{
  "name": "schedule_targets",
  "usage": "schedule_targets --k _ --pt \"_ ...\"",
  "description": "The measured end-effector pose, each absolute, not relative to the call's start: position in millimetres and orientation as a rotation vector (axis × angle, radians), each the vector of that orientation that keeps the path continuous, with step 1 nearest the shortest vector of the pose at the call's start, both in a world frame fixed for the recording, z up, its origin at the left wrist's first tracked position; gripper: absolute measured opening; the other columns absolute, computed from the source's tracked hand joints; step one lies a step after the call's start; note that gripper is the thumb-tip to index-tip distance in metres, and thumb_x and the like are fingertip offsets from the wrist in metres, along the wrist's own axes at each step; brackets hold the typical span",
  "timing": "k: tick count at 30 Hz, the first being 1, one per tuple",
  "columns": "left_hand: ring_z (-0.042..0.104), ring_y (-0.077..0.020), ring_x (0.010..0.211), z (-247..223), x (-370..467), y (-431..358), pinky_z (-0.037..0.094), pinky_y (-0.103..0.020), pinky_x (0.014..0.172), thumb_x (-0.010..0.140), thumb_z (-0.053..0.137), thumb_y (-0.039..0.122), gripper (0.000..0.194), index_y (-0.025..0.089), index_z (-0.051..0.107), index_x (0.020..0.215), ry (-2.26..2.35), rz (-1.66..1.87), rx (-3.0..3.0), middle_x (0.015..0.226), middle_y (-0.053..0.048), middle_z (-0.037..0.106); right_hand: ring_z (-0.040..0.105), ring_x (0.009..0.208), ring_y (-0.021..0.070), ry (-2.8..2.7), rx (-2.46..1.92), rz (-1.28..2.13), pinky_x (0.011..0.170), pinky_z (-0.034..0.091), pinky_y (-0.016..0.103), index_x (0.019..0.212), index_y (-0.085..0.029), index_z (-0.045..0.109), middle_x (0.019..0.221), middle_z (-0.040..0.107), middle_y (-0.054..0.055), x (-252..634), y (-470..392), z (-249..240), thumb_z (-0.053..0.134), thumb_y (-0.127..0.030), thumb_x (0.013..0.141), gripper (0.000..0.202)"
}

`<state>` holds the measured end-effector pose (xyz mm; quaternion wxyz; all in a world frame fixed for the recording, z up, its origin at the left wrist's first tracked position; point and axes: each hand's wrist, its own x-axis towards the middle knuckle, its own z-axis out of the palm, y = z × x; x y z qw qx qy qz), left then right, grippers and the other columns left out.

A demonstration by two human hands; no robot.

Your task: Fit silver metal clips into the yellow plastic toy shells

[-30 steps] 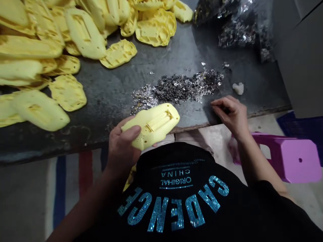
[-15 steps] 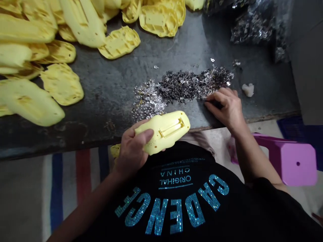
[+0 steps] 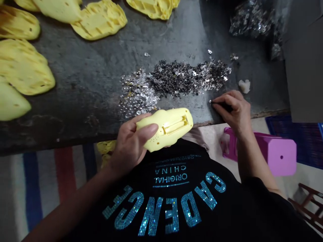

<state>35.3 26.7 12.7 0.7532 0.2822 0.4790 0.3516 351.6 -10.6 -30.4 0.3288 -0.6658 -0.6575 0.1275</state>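
My left hand (image 3: 135, 141) grips a yellow plastic shell (image 3: 153, 145), its outer face with a long battery slot turned up and the thumb pressed on one end. Just past the table's front edge on the right, my right hand (image 3: 234, 109) pinches a tiny shiny metal piece (image 3: 210, 102) between thumb and forefinger. Beyond the hands lies a long heap of dark metal contact pieces (image 3: 176, 79). A brighter heap of silvery metal pieces (image 3: 137, 94) adjoins it on the left, close to the shell.
More yellow shells (image 3: 24, 67) lie at the left and back of the dark table (image 3: 101, 77). A clear bag of metal pieces (image 3: 252, 20) sits at the back right. A white lump (image 3: 244, 86) rests near my right hand. A purple stool (image 3: 280, 153) stands below.
My right hand has drawn back from the dark heap, and a small metal piece now shows at its fingertips. The view has shifted; my left hand keeps hold of the shell.
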Motion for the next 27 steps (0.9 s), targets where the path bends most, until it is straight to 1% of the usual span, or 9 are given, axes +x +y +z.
schedule_targets --k 3,7,9,12,15,18,22,25,27 --pt "0.077 -0.0202 0.059 15 40 22 0.063 -0.025 0.047 0.08 0.089 0.029 0.023 0.017 0.075 0.093 1.021 0.804 0.633 0.076 -0.004 0.082 0.078 0.092 0.0278 -1.722 -1.604 0.385 0.086 0.06 0.049 0.105 -0.034 0.086 0.1 0.084 0.003 331 -19 -15 0.082 -0.035 0.105 0.004" --pt "0.072 -0.014 0.056 9 34 17 0.059 -0.019 0.049 0.091 0.085 0.033 0.018 0.018 0.074 0.088 1.015 0.819 0.749 0.071 0.0 0.076 0.079 0.086 0.0284 -1.815 -1.459 0.394 0.084 0.06 0.051 0.115 -0.04 0.086 0.1 0.087 0.001 300 -28 5 0.085 -0.037 0.104 0.011" --pt "0.075 -0.0153 0.059 7 28 16 0.06 -0.02 0.051 0.098 0.08 0.035 0.017 0.019 0.075 0.092 0.959 0.774 0.792 0.075 -0.001 0.078 0.08 0.086 0.028 -1.866 -1.425 0.357 0.082 0.06 0.05 0.118 -0.039 0.085 0.102 0.088 0.001 289 -28 10 0.084 -0.032 0.104 0.015" --pt "0.081 -0.0194 0.066 5 19 16 0.064 -0.025 0.055 0.103 0.074 0.036 0.016 0.021 0.078 0.105 0.894 0.731 0.814 0.082 -0.001 0.081 0.081 0.087 0.025 -1.936 -1.35 0.258 0.078 0.061 0.044 0.118 -0.034 0.083 0.103 0.088 0.0 278 -25 12 0.082 -0.019 0.104 0.021" --pt "0.083 -0.0212 0.069 5 14 14 0.067 -0.027 0.056 0.103 0.075 0.037 0.017 0.023 0.078 0.112 0.885 0.724 0.798 0.087 -0.001 0.082 0.081 0.088 0.0226 -1.994 -1.294 0.155 0.078 0.061 0.04 0.119 -0.03 0.081 0.104 0.087 0.001 271 -22 13 0.082 -0.01 0.102 0.026" --pt "0.084 -0.0219 0.071 5 12 12 0.069 -0.028 0.057 0.102 0.078 0.037 0.019 0.024 0.077 0.116 0.885 0.737 0.75 0.094 -0.002 0.084 0.079 0.087 0.0225 -2.042 -1.316 0.061 0.079 0.062 0.039 0.121 -0.03 0.079 0.102 0.086 0.001 266 -24 15 0.081 -0.01 0.103 0.027" --pt "0.08 -0.0182 0.067 5 11 11 0.065 -0.024 0.056 0.102 0.08 0.035 0.014 0.023 0.076 0.107 0.864 0.755 0.755 0.087 0.0 0.079 0.077 0.087 0.023 -2.092 -1.361 0.003 0.08 0.061 0.041 0.122 -0.031 0.078 0.105 0.086 0.002 259 -27 17 0.079 -0.012 0.105 0.025" --pt "0.077 -0.0171 0.065 6 11 11 0.063 -0.024 0.055 0.101 0.081 0.038 0.019 0.021 0.073 0.103 0.891 0.757 0.802 0.083 0.0 0.074 0.076 0.086 0.0233 -2.078 -1.378 -0.006 0.081 0.059 0.042 0.127 -0.032 0.078 0.106 0.085 0.002 254 -30 18 0.081 -0.011 0.104 0.032" --pt "0.077 -0.0178 0.067 6 11 12 0.064 -0.025 0.057 0.101 0.081 0.041 0.022 0.021 0.072 0.103 0.901 0.747 0.834 0.085 -0.001 0.073 0.075 0.087 0.0238 -2.055 -1.381 0.002 0.082 0.058 0.042 0.131 -0.034 0.078 0.107 0.085 0.002 252 -31 18 0.082 -0.009 0.103 0.038"
